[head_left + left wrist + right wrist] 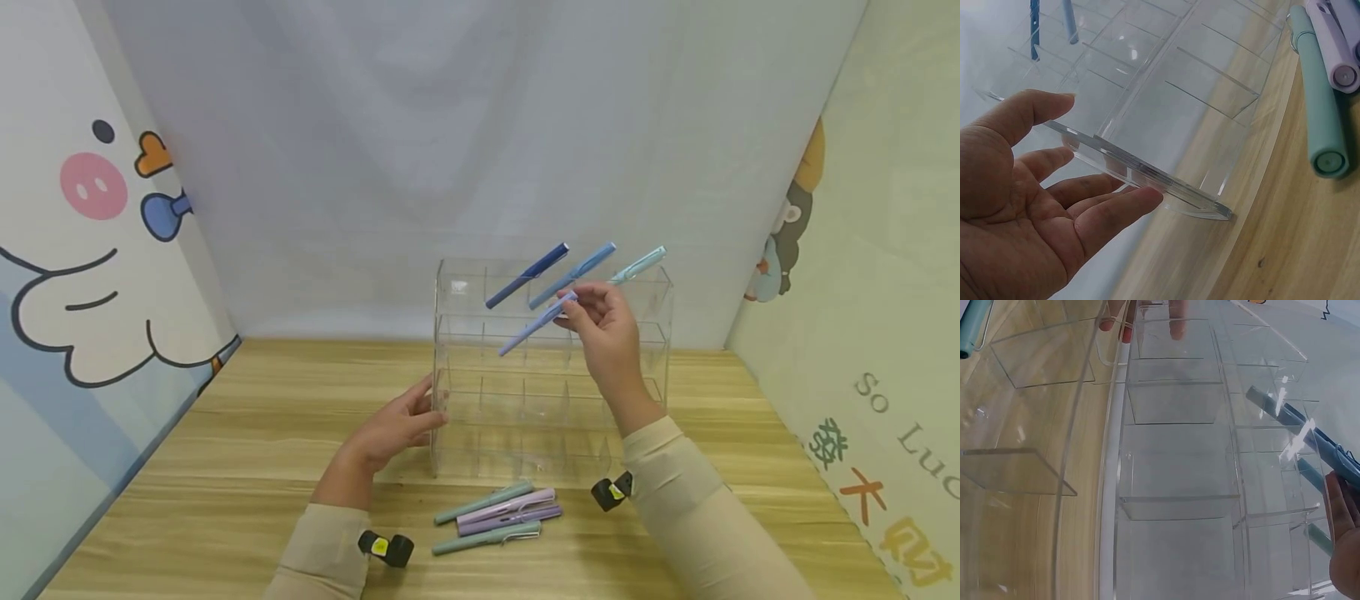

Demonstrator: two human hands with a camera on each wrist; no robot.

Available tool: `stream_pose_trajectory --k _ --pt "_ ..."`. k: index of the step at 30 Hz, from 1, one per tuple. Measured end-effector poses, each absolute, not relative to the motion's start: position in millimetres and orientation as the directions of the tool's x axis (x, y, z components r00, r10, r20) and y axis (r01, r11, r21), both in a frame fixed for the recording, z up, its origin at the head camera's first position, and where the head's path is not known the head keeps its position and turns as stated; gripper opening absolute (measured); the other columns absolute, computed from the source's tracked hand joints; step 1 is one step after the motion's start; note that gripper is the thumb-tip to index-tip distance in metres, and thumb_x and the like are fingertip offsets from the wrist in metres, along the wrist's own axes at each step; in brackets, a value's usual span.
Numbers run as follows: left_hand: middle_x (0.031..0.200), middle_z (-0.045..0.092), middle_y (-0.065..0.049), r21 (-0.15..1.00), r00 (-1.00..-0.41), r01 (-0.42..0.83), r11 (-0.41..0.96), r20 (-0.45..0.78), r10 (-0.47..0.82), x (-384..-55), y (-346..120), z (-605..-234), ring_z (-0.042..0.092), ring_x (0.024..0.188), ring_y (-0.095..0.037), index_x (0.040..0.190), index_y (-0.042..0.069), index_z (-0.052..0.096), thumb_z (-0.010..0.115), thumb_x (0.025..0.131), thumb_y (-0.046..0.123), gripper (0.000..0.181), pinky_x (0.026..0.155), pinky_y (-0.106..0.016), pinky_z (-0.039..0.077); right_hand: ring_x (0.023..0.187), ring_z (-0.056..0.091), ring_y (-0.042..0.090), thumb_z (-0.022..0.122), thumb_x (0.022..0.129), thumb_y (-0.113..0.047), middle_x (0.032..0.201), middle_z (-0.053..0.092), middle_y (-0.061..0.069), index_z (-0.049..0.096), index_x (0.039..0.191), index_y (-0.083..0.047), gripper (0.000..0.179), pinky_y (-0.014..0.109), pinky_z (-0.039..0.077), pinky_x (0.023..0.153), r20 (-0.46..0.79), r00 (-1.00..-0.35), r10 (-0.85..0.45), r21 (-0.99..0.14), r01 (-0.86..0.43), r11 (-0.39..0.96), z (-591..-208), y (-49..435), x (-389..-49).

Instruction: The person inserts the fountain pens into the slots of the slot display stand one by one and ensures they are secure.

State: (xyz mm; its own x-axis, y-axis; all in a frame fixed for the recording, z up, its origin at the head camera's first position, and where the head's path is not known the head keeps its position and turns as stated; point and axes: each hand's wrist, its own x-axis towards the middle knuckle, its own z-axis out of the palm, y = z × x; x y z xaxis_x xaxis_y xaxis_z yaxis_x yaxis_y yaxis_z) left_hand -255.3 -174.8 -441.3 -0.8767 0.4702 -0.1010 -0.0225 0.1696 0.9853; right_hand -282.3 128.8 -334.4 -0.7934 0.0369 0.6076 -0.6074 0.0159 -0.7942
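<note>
A clear acrylic rack (502, 408) with tiered compartments stands on the table. My right hand (609, 329) pinches a periwinkle pen (536, 325) near its upper end, slanted in front of the upper tiers. A dark blue pen (527, 276), a lighter blue pen (573, 275) and a pale aqua pen (639, 263) lean in the top tier; the right hand partly covers the aqua one. My left hand (1041, 187) rests at the rack's left side panel, its fingers loosely extended and the thumb near the panel's edge.
In front of the rack lie several pens: a green pen (483, 502), a pink-lilac pen (506, 505), a purple pen (510, 521) and another green pen (487, 539). A pale curtain (450, 125) hangs behind. Printed panels flank the wooden table (225, 500).
</note>
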Motion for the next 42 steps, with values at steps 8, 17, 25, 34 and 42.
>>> stream_pose_trajectory --k 8,17,25,34,42 --pt "0.159 0.029 -0.014 0.985 -0.878 -0.019 0.173 -0.1 0.469 -255.6 -175.1 -441.7 0.039 0.14 -0.035 0.158 0.036 0.012 0.059 0.1 0.029 0.075 0.108 -0.058 0.037 0.1 0.069 0.019 0.061 0.098 -0.013 0.114 0.064 0.027 0.053 0.116 0.008 0.028 0.03 0.057 0.083 0.557 -0.83 -0.032 -0.824 -0.558 0.097 -334.1 130.5 -281.7" --pt "0.158 0.03 -0.014 0.984 -0.882 -0.024 0.179 -0.105 0.46 -255.9 -174.2 -442.6 0.039 0.14 -0.035 0.158 0.035 0.012 0.058 0.1 0.027 0.074 0.108 -0.058 0.036 0.102 0.068 0.024 0.063 0.098 -0.017 0.115 0.068 0.019 0.057 0.115 0.003 0.028 0.027 0.056 0.085 0.519 -0.85 -0.088 -0.827 -0.525 0.202 -334.2 132.0 -279.6" --pt "0.158 0.031 -0.013 0.983 -0.883 -0.03 0.183 -0.112 0.457 -255.3 -174.3 -442.1 0.04 0.14 -0.034 0.158 0.034 0.011 0.061 0.098 0.033 0.078 0.109 -0.056 0.037 0.105 0.066 0.036 0.058 0.099 -0.007 0.117 0.067 0.021 0.056 0.116 0.009 0.024 0.025 0.055 0.086 0.489 -0.866 -0.108 -0.82 -0.498 0.282 -315.8 126.1 -261.8" --pt "0.159 0.029 -0.013 0.982 -0.882 -0.036 0.183 -0.117 0.456 -255.8 -173.7 -443.4 0.039 0.14 -0.034 0.158 0.035 0.011 0.061 0.098 0.033 0.078 0.109 -0.057 0.037 0.103 0.067 0.029 0.06 0.099 -0.011 0.117 0.067 0.019 0.056 0.117 0.006 0.026 0.018 0.052 0.086 0.47 -0.876 -0.108 -0.805 -0.475 0.355 -311.4 129.6 -257.4" --pt "0.158 0.031 -0.013 0.982 -0.883 -0.037 0.185 -0.118 0.454 -255.3 -174.4 -443.3 0.04 0.139 -0.034 0.158 0.034 0.012 0.061 0.098 0.032 0.077 0.108 -0.057 0.037 0.108 0.063 0.015 0.063 0.098 -0.021 0.12 0.066 0.011 0.053 0.124 -0.002 0.033 0.016 0.05 0.089 0.575 -0.817 -0.049 -0.761 -0.556 0.335 -314.9 148.2 -266.6"
